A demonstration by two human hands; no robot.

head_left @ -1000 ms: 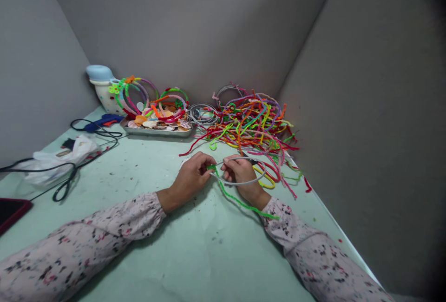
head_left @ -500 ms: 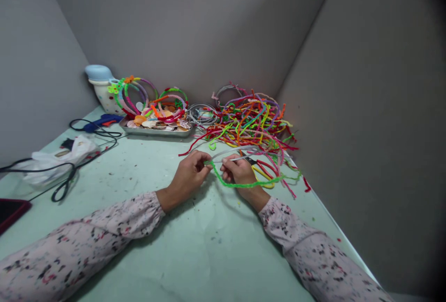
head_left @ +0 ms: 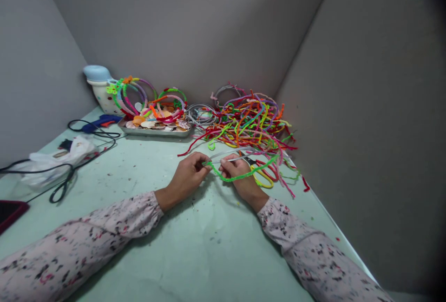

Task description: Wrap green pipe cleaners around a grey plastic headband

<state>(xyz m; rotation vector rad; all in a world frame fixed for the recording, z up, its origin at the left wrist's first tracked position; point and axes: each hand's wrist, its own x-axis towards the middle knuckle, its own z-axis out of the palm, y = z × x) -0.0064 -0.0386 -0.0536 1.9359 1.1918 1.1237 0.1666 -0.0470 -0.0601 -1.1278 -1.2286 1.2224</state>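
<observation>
My left hand (head_left: 191, 174) is closed in a pinch on one end of a bright green pipe cleaner (head_left: 228, 180), together with the end of a thin grey headband (head_left: 232, 152). From those fingers the pipe cleaner sags, crosses in front of my right hand (head_left: 240, 174) and rises to the right. My right hand is closed too, its thumb and fingers pinching the other arm of the headband. Scissors (head_left: 262, 180) with red and yellow handles lie just behind my right hand, partly covered by it.
Behind is a heap of colourful pipe cleaners (head_left: 254, 116). A metal tray (head_left: 156, 132) holds shells and wrapped headbands (head_left: 141, 93), beside a coil of grey bands (head_left: 202, 114). At left are a cup (head_left: 101, 90), a black cable (head_left: 73, 172), and a plastic bag (head_left: 49, 162).
The free length of the green pipe cleaner has swung upward at its right end, away from my right wrist. Both hands keep their pinch and stay nearly in place.
</observation>
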